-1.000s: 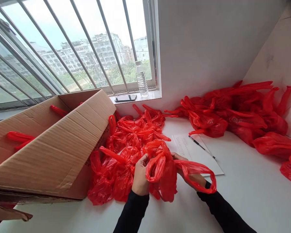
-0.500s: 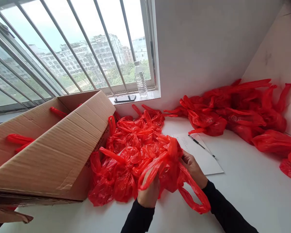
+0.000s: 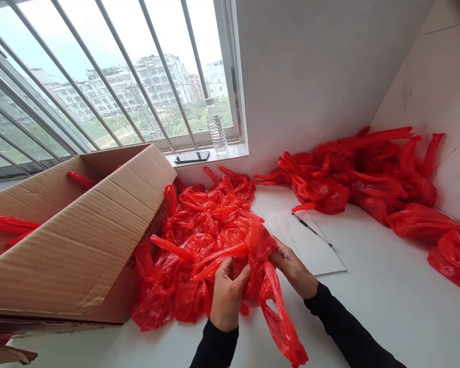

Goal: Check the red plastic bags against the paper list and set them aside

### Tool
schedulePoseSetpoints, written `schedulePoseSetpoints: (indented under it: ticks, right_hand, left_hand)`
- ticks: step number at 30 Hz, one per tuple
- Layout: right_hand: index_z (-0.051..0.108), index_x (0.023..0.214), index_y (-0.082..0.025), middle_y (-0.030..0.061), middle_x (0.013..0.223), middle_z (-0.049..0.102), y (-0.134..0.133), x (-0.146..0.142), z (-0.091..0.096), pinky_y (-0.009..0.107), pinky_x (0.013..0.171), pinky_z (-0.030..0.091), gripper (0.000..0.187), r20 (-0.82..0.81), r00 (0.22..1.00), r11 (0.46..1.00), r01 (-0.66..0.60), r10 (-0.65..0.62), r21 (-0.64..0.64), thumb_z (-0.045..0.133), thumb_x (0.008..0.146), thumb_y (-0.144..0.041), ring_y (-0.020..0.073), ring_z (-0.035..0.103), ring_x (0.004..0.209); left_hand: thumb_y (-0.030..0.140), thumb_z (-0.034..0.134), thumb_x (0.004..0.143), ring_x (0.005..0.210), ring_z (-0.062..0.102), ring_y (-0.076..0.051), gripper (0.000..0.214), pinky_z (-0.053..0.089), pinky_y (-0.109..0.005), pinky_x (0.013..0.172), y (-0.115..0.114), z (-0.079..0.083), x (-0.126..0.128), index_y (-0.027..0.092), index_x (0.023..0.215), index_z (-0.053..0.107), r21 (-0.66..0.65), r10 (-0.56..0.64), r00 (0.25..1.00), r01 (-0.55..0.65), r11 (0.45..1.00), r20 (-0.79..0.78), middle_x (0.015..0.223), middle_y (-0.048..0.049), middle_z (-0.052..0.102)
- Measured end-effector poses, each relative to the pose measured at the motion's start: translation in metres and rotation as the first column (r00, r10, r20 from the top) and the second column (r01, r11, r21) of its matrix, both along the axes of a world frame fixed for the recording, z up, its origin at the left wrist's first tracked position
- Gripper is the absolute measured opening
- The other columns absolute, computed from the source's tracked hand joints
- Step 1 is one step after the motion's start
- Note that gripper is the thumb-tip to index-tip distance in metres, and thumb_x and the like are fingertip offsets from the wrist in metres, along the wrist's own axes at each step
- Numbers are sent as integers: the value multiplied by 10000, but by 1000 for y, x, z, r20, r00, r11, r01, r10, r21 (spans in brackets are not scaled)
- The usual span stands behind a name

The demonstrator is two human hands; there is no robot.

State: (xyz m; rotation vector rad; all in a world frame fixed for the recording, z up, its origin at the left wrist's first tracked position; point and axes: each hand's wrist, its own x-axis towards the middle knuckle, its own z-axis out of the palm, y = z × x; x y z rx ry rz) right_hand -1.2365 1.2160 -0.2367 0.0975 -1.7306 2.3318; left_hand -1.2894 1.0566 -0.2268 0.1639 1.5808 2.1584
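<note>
A red plastic bag (image 3: 258,245) with loose handles is held up between both hands, at the near edge of a cluster of knotted red bags (image 3: 191,296). My left hand (image 3: 228,294) grips its near left side, thumb and index finger pressed on the film. My right hand (image 3: 291,263) pinches the bag from the right, its fingertips partly hidden behind the plastic. One long handle loop hangs down toward me over the white table, between my forearms. What is inside the bag cannot be made out.
A cardboard box (image 3: 99,225) with red bags inside stands at the left. Behind my right hand lie paper (image 3: 322,260) and a pen (image 3: 304,223). More red bags (image 3: 375,179) line the wall at right. A phone (image 3: 191,157) and a water bottle (image 3: 216,130) rest on the sill.
My left hand has come out from behind the handle loop, its thumb now showing on the bag. One handle now lies leftward, while the other hangs lower. The view has shifted slightly.
</note>
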Motion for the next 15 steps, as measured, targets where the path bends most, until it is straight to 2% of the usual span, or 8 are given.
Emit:
schedulePoseSetpoints:
  ticks: [6, 10, 15]
  right_hand:
    - [648, 1085, -212, 56, 1001, 692, 1, 0, -8, 323, 827, 507, 316, 43, 998, 995, 47, -43, -91, 655, 930, -487, 218, 634, 912]
    - [638, 1119, -218, 54, 1048, 690, 0, -2, -11, 283, 769, 510, 323, 57, 998, 995, 39, -34, -94, 647, 938, -486, 179, 624, 855]
    - [640, 1103, -210, 45, 1006, 693, -1, -3, -12, 261, 681, 498, 388, 91, 996, 998, -2, 9, -69, 646, 917, -549, 161, 611, 782]
  left_hand:
    - [328, 832, 740, 1123, 681, -294, 394, 499, -388, 1005, -2, -2, 3, 199, 1096, 722, 10, -48, 999, 48, 999, -12, 1182, -109, 743]
    - [325, 850, 719, 1092, 693, -292, 402, 501, -401, 1001, -2, 4, 3, 194, 1078, 727, -5, 24, 999, -24, 1000, -27, 1127, -105, 757]
    - [362, 820, 753, 1076, 693, -301, 392, 512, -402, 974, -3, 1, -1, 189, 1094, 733, -27, 24, 997, -26, 999, -74, 1123, -109, 758]
